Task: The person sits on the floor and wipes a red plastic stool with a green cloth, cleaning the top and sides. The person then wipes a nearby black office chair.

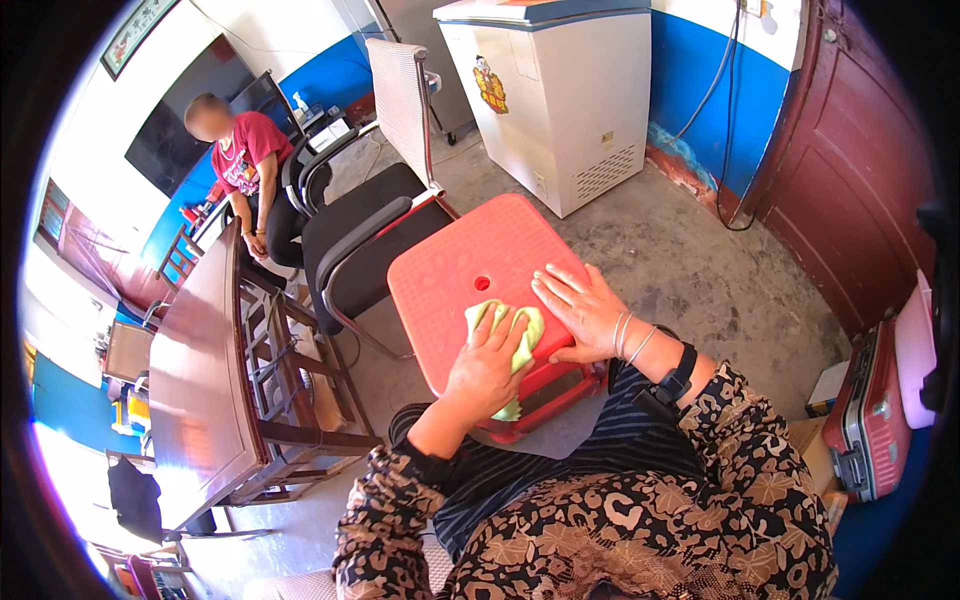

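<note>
A red plastic stool (450,262) with a round hole in its seat stands in front of my knees. My left hand (489,369) presses a light green cloth (534,330) onto the near part of the seat, its fingers spread over the cloth. Part of the cloth hangs over the near edge. My right hand (581,311) lies with fingers apart on the right side of the seat, its thumb by the edge, and holds no cloth.
A long wooden table (199,337) stands at the left. Beyond the stool are a black-seated armchair (367,225) and a white chest freezer (555,105). A person (251,161) sits at the upper left. A red suitcase (870,412) is at the right, near a dark red door (847,165).
</note>
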The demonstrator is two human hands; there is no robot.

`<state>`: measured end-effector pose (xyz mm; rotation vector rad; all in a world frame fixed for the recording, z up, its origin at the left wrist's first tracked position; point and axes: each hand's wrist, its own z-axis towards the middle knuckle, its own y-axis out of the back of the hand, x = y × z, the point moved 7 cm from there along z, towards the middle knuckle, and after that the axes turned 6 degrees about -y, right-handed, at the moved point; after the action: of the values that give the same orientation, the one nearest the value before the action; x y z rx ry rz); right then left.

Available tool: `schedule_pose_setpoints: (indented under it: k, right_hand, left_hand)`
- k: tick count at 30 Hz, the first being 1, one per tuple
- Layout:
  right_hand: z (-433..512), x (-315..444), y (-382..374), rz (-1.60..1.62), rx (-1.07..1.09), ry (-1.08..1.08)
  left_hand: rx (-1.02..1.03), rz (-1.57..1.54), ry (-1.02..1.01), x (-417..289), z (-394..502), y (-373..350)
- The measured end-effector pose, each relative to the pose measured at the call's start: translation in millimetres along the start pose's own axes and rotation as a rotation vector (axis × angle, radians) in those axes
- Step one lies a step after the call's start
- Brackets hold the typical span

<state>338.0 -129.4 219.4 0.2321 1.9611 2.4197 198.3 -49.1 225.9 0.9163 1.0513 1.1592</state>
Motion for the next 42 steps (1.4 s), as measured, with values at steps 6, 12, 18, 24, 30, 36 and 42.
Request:
schedule_pose_setpoints:
  k: [6, 12, 18, 24, 30, 36, 42]
  right_hand:
    - [-0.7, 0.0, -0.5, 0.031, 0.001, -0.013]
    - [0.2, 1.2, -1.6, 0.016, 0.035, -0.009]
    - [0.5, 3.3, 1.2, -0.009, 0.042, -0.016]
    - [0.4, 3.1, 1.7, -0.026, 0.034, -0.017]
    - [-0.8, -1.8, -1.4, 0.004, 0.007, -0.027]
    - [-0.6, -0.6, -1.6, -0.013, 0.021, -0.034]
    - [0.4, 5.2, 3.2, -0.037, 0.053, -0.042]
  left_hand:
    - [0.023, 0.028, 0.021, -1.2, 26.4, -15.3]
    - [0.013, 0.015, 0.074, 17.0, -26.0, 6.5]
    - [-0.038, -0.015, 0.312, 74.4, -68.7, 22.7]
    - [-0.047, 0.228, 0.302, 114.0, -30.7, 2.2]
    - [-0.019, 0.13, 0.285, 84.9, -3.3, -3.9]
    - [0.072, 0.108, 0.076, 20.7, 2.9, -8.8]
    - [0.023, -0.001, 0.064, 13.7, -42.6, 15.7]
